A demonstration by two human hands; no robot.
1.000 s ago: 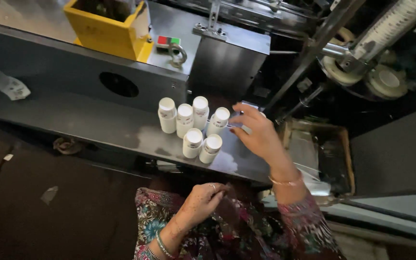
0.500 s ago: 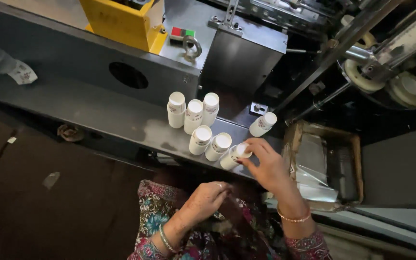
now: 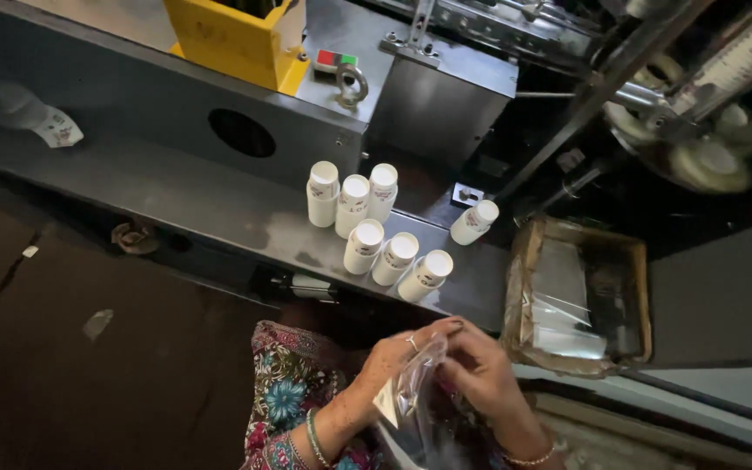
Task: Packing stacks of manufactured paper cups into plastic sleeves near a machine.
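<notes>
Left hand and right hand both pinched on clear crinkly plastic bag, below front edge of grey metal shelf; bag hangs long axis downward, mouth up. Seven white cylindrical bottles upright near shelf's right end. Cardboard box past right edge.

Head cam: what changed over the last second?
The right hand left the white bottles, after setting one into the front row, and came back to the lap; both it and the left hand now hold a clear plastic bag. The six grouped bottles, the lone bottle and the cardboard box stayed put.
</notes>
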